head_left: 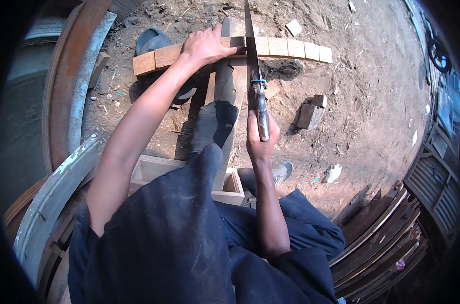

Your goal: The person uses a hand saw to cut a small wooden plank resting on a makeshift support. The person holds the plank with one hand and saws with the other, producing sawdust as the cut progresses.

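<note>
A hand saw points away from me, its blade crossing a light wooden strip that is marked or cut into short segments. My left hand presses on and grips the strip just left of the blade. My right hand is closed on the saw's dark handle, which has blue cord near the blade. The strip lies crosswise on a long wooden beam. My socked foot rests on that beam.
A wooden box is under my legs. A dark sandal and wood blocks lie on the dirt ground. Curved boards stand at left; stacked planks and metal grilles line the right.
</note>
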{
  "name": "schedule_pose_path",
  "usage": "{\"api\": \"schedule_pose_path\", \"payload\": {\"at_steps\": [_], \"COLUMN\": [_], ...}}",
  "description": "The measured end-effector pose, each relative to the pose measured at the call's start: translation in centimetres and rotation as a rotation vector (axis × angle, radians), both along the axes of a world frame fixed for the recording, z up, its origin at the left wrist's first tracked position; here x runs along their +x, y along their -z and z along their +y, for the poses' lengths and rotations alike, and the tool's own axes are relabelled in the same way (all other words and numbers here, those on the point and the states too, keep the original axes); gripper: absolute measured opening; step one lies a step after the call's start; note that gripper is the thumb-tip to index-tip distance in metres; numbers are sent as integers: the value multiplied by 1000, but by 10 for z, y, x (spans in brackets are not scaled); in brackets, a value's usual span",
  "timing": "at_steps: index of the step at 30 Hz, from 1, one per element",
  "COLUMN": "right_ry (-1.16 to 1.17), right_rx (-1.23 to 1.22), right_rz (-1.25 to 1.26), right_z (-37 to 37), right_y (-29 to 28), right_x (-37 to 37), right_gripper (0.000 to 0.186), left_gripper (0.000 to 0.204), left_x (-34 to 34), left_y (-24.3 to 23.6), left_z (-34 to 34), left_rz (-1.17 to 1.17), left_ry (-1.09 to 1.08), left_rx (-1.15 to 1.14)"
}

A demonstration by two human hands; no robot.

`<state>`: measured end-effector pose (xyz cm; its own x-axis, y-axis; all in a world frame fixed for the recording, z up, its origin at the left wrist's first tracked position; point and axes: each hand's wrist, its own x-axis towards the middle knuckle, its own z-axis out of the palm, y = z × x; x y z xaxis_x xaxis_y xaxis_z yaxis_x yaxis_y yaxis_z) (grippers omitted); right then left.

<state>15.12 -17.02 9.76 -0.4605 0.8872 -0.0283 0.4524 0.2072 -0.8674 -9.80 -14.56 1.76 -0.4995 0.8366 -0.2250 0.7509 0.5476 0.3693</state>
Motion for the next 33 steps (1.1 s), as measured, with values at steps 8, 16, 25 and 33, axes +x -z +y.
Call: {"api": "schedule_pose_path", "payload": {"at_steps": [8, 16, 25, 33], "right_ry": [-3, 12, 30, 20], "right_rx": [-48, -179, -194, -213], "right_rz": [-61, 1, 89, 36], "right_z": [-3, 0, -12, -16], "right_y": [-8, -11, -9, -13], "right_x": [7, 1, 11, 14], "right_gripper": [12, 10, 10, 9], "left_gripper": [71, 67, 65, 65], "left_x": [-6, -3, -3, -4], "left_y": [-5, -8, -5, -1], "left_z": [1, 4, 1, 2], "left_rz": [-86, -83, -28, -31], "left_ry": [4, 40, 29, 21], "left_rx": [-49, -56, -57, -58]}}
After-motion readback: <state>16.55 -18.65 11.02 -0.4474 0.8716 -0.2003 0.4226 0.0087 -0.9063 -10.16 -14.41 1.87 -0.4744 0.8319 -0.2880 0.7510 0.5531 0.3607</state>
